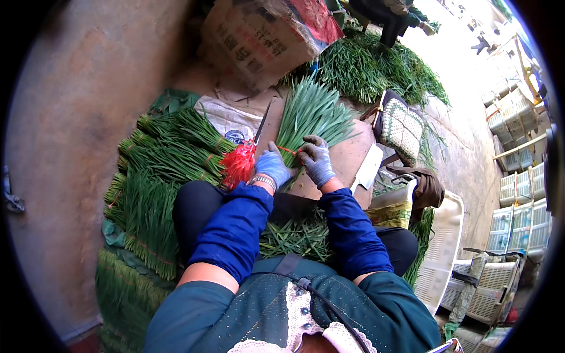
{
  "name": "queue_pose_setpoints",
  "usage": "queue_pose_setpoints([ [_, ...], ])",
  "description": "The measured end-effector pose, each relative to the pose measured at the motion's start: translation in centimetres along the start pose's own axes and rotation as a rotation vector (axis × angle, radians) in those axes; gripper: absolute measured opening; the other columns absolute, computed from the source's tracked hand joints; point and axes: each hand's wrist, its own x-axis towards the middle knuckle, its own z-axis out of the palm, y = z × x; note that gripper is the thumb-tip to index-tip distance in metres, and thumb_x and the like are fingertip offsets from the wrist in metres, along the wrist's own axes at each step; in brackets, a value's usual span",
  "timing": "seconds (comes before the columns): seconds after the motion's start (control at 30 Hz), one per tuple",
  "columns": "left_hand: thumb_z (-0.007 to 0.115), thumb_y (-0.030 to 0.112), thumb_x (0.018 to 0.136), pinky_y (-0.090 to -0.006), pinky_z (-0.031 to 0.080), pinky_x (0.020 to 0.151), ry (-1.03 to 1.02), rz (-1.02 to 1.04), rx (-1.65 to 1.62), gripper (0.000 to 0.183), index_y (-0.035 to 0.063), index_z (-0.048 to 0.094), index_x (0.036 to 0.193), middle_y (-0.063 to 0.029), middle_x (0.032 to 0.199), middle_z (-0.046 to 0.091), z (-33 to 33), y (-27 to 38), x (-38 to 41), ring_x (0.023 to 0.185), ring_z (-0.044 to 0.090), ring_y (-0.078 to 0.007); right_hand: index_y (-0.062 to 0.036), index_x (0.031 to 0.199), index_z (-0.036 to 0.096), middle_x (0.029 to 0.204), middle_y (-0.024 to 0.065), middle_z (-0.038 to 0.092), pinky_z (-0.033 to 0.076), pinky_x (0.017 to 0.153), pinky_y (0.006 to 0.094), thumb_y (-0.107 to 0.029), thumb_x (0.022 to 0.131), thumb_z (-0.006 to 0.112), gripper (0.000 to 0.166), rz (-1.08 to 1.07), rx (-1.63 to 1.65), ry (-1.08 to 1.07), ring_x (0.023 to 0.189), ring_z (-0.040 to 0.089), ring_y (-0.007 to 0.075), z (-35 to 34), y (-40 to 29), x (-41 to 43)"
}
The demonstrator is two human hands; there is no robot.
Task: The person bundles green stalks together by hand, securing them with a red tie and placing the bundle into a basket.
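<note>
A loose bundle of garlic chives (309,112) lies on a wooden board (363,131) between my knees, leaf tips fanned away from me. My left hand (273,167), in a blue-grey glove, grips the stem end from the left. A red tie strip (287,150) crosses the stems, and its right end is pinched in the gloved fingers of my right hand (316,159). Just left of the board hangs a bunch of red tie strips (239,164). A cleaver (370,167) with a broad pale blade rests on the board's right side.
Tied chive bundles (154,212) are stacked at my left. Trimmed leaves (295,238) cover the ground between my legs. A knitted cushion (401,125) and a white plastic crate (439,251) stand right. A printed carton (265,39) and a chive heap (375,70) lie ahead, near another person (393,17).
</note>
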Motion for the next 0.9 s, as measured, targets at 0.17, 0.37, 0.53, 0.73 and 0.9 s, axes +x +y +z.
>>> queue_pose_setpoints([
  [0.17, 0.080, 0.072, 0.058, -0.0416, 0.041, 0.110, -0.062, 0.059, -0.030, 0.134, -0.0081, 0.022, 0.148, -0.0311, 0.146, 0.041, -0.4, -1.9, 2.8, 0.134, 0.047, -0.0395, -0.0120, 0.117, 0.063, 0.126, 0.0173, 0.058, 0.038, 0.106, 0.0462, -0.016, 0.078, 0.074, 0.040, -0.015, -0.025, 0.221, 0.126, 0.045, 0.0413, -2.5, -3.7, 0.4],
  [0.37, 0.058, 0.095, 0.056, -0.0412, 0.041, 0.108, -0.204, 0.063, -0.506, 0.137, -0.0135, 0.042, 0.139, -0.0328, 0.137, 0.050, 2.3, -8.1, 14.8, 0.130, 0.050, -0.0399, -0.0106, 0.106, 0.060, 0.085, 0.0033, 0.060, 0.050, 0.059, 0.0330, -0.028, 0.095, 0.065, 0.022, 1.120, 0.989, -0.114, 0.068, 0.059, 0.0190, -2.9, 2.5, -3.6],
  [0.53, 0.057, 0.095, 0.057, -0.0427, 0.044, 0.104, -0.296, 0.014, -0.509, 0.131, -0.0111, 0.052, 0.133, -0.0310, 0.129, 0.058, 1.7, -4.0, 9.8, 0.127, 0.054, -0.0398, -0.0073, 0.113, 0.061, 0.093, 0.0037, 0.063, 0.051, 0.065, 0.0331, -0.038, 0.094, 0.065, 0.037, 1.032, 0.952, -0.193, 0.076, 0.061, 0.0166, 0.3, 1.7, -4.1],
  [0.73, 0.079, 0.066, 0.070, -0.0361, 0.054, 0.087, -0.500, 0.237, -1.110, 0.089, 0.0056, 0.056, 0.131, -0.0097, 0.111, 0.068, 3.7, -3.6, 5.3, 0.098, 0.066, -0.0200, 0.0040, 0.136, 0.049, 0.115, 0.0121, 0.065, 0.049, 0.092, 0.0326, -0.041, 0.081, 0.077, 0.077, 0.751, 0.716, -0.310, 0.105, 0.061, 0.0208, -2.0, 1.9, -4.1],
  [0.9, 0.087, 0.052, 0.070, -0.0343, 0.052, 0.092, -0.071, 0.619, -0.878, 0.082, 0.0059, 0.055, 0.130, -0.0080, 0.122, 0.064, 0.8, -2.2, 2.4, 0.108, 0.062, -0.0212, -0.0034, 0.147, 0.034, 0.130, 0.0083, 0.057, 0.046, 0.099, 0.0333, -0.015, 0.077, 0.080, 0.085, 0.524, 0.881, -0.213, 0.116, 0.055, 0.0186, -6.4, -2.9, -2.1],
])
